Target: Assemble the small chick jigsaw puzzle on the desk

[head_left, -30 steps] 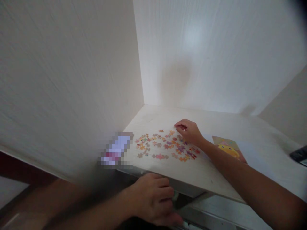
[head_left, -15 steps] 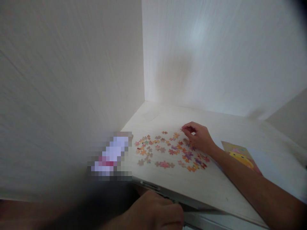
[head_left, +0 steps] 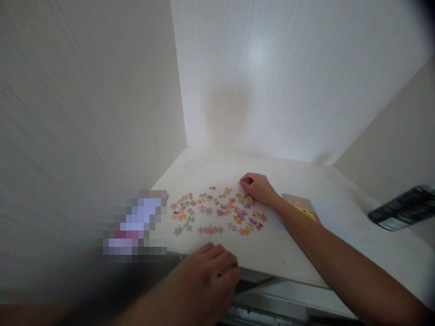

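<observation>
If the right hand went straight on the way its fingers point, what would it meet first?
Probably the left wall: the line from the right hand seems to pass just behind the lone puzzle piece. Depth is unclear, so it might brush that piece first.

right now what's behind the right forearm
Behind the right forearm, a printed picture, partly yellow, shows, with white paper beside it. The forearm covers the picture's nearer part; what is printed there cannot be seen.
</observation>
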A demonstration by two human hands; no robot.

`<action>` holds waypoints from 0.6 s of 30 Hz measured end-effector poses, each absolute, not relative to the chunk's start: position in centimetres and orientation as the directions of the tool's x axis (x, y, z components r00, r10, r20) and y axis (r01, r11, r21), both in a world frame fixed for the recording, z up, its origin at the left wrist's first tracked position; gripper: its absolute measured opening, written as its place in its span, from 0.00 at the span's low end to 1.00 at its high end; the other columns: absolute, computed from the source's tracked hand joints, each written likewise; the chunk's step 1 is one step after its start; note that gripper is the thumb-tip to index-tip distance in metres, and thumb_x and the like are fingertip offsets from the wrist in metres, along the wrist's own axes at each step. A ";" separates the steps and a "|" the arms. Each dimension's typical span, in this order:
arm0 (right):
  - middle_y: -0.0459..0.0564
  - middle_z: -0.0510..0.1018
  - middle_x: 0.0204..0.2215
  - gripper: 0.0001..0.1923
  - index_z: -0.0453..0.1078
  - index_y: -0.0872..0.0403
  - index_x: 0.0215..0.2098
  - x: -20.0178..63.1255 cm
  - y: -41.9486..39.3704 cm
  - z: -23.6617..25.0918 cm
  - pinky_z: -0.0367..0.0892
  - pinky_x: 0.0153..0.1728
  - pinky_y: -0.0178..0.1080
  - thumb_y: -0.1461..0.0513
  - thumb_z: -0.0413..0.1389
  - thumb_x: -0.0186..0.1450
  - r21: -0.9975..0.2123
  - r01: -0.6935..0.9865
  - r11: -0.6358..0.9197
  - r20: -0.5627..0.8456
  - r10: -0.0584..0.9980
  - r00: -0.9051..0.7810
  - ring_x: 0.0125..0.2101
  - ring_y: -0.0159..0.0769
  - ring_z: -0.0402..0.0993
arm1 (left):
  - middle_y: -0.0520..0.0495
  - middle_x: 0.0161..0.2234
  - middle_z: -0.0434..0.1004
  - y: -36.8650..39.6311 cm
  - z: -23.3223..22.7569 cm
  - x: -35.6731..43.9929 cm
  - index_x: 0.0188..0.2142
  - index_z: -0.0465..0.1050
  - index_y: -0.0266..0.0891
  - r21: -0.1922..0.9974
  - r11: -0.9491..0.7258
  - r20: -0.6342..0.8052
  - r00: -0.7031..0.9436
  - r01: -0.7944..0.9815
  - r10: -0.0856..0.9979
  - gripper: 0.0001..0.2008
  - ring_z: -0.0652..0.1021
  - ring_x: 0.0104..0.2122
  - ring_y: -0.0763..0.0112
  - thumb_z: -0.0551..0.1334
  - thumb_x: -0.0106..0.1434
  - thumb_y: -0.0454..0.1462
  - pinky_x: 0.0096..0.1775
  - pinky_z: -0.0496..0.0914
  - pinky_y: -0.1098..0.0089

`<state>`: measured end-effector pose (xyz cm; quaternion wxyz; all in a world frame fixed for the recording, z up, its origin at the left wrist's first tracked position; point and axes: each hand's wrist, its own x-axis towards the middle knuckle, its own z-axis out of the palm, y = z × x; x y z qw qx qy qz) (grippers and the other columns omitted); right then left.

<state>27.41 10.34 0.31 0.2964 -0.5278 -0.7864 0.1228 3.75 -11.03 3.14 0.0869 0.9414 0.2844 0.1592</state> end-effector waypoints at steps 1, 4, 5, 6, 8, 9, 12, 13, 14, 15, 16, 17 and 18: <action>0.51 0.82 0.29 0.08 0.77 0.56 0.34 27.5 10.4 0.3 0.65 0.31 0.35 0.62 0.56 0.62 -0.500 0.762 0.413 0.330 0.904 -0.273 0.28 0.33 0.74 | 0.47 0.43 0.74 -10.7 2.9 3.6 0.43 0.69 0.39 0.267 -0.821 0.261 0.782 0.505 0.566 0.08 0.73 0.40 0.67 0.57 0.65 0.30 0.45 0.71 0.63; 0.51 0.82 0.29 0.08 0.77 0.56 0.35 27.4 10.2 0.4 0.64 0.31 0.35 0.63 0.56 0.62 -0.492 0.762 0.421 0.321 0.901 -0.291 0.28 0.33 0.74 | 0.45 0.45 0.74 -10.1 2.5 2.7 0.45 0.69 0.39 0.293 -0.815 0.289 0.766 0.500 0.574 0.10 0.73 0.41 0.65 0.55 0.65 0.29 0.46 0.70 0.61; 0.51 0.82 0.30 0.08 0.77 0.56 0.35 27.4 10.2 0.4 0.64 0.32 0.35 0.63 0.55 0.63 -0.489 0.762 0.425 0.317 0.900 -0.298 0.28 0.32 0.74 | 0.45 0.44 0.74 -10.0 2.5 2.5 0.44 0.69 0.39 0.300 -0.811 0.288 0.763 0.503 0.579 0.11 0.73 0.41 0.65 0.55 0.65 0.29 0.46 0.70 0.61; 0.51 0.82 0.30 0.08 0.78 0.55 0.34 27.3 10.2 0.4 0.64 0.32 0.35 0.63 0.55 0.63 -0.486 0.761 0.429 0.314 0.899 -0.306 0.28 0.32 0.74 | 0.45 0.44 0.74 -10.0 2.5 2.3 0.44 0.70 0.39 0.306 -0.806 0.283 0.760 0.507 0.585 0.11 0.73 0.42 0.65 0.55 0.64 0.28 0.46 0.70 0.61; 0.51 0.82 0.31 0.08 0.78 0.55 0.34 27.4 10.4 0.4 0.64 0.33 0.35 0.62 0.56 0.63 -0.478 0.762 0.437 0.306 0.896 -0.322 0.29 0.33 0.74 | 0.45 0.45 0.74 -10.1 2.5 2.1 0.44 0.70 0.39 0.318 -0.802 0.275 0.761 0.505 0.588 0.11 0.73 0.42 0.65 0.56 0.64 0.28 0.46 0.70 0.62; 0.52 0.82 0.32 0.08 0.78 0.55 0.34 27.5 10.5 0.5 0.64 0.33 0.35 0.62 0.56 0.63 -0.473 0.764 0.439 0.304 0.895 -0.326 0.30 0.33 0.73 | 0.45 0.45 0.74 -10.2 2.5 2.2 0.44 0.71 0.39 0.322 -0.802 0.276 0.760 0.504 0.588 0.11 0.73 0.43 0.65 0.56 0.64 0.28 0.47 0.70 0.62; 0.52 0.82 0.33 0.09 0.78 0.55 0.33 28.4 11.0 1.0 0.63 0.34 0.35 0.61 0.56 0.64 -0.459 0.779 0.427 0.303 0.899 -0.315 0.31 0.33 0.73 | 0.44 0.49 0.74 -10.6 2.3 2.6 0.46 0.72 0.39 0.313 -0.807 0.297 0.755 0.501 0.584 0.12 0.73 0.46 0.64 0.57 0.64 0.29 0.49 0.71 0.61; 0.52 0.81 0.31 0.09 0.78 0.55 0.33 28.8 11.1 1.4 0.63 0.33 0.35 0.60 0.56 0.64 -0.459 0.781 0.424 0.291 0.902 -0.318 0.30 0.33 0.73 | 0.44 0.51 0.74 -10.8 2.2 2.8 0.47 0.72 0.39 0.300 -0.811 0.302 0.757 0.502 0.580 0.13 0.74 0.47 0.63 0.57 0.64 0.29 0.50 0.71 0.60; 0.51 0.80 0.29 0.10 0.78 0.55 0.32 29.2 11.1 1.8 0.62 0.31 0.35 0.59 0.57 0.63 -0.465 0.777 0.424 0.264 0.904 -0.335 0.28 0.32 0.72 | 0.45 0.52 0.74 -10.9 2.0 2.9 0.48 0.72 0.39 0.283 -0.816 0.305 0.759 0.504 0.575 0.14 0.74 0.49 0.62 0.58 0.63 0.29 0.52 0.71 0.59; 0.49 0.79 0.27 0.10 0.78 0.55 0.31 29.7 10.9 2.4 0.61 0.29 0.34 0.57 0.58 0.63 -0.481 0.764 0.429 0.209 0.903 -0.375 0.26 0.32 0.70 | 0.45 0.54 0.74 -11.0 1.9 3.1 0.49 0.71 0.39 0.264 -0.822 0.308 0.764 0.505 0.568 0.16 0.73 0.51 0.61 0.58 0.63 0.29 0.54 0.70 0.58; 0.48 0.78 0.25 0.11 0.78 0.55 0.30 30.1 10.7 2.9 0.60 0.27 0.34 0.55 0.59 0.62 -0.509 0.742 0.437 0.131 0.891 -0.435 0.25 0.31 0.69 | 0.44 0.55 0.73 -11.1 1.8 3.2 0.51 0.71 0.39 0.243 -0.827 0.309 0.767 0.508 0.562 0.17 0.73 0.53 0.60 0.58 0.63 0.29 0.56 0.70 0.57; 0.47 0.78 0.23 0.12 0.78 0.55 0.30 30.4 10.5 3.5 0.59 0.26 0.34 0.54 0.60 0.61 -0.546 0.714 0.439 0.041 0.865 -0.501 0.24 0.30 0.68 | 0.44 0.57 0.73 -11.2 1.7 3.3 0.53 0.70 0.38 0.224 -0.830 0.306 0.771 0.511 0.558 0.18 0.73 0.54 0.60 0.58 0.63 0.29 0.57 0.69 0.56; 0.47 0.78 0.23 0.13 0.78 0.55 0.30 30.7 10.1 4.0 0.59 0.26 0.34 0.53 0.60 0.60 -0.587 0.682 0.436 -0.050 0.821 -0.569 0.24 0.30 0.68 | 0.44 0.58 0.72 -11.3 1.6 3.3 0.54 0.69 0.38 0.207 -0.832 0.302 0.775 0.515 0.555 0.19 0.72 0.55 0.59 0.58 0.63 0.30 0.58 0.68 0.56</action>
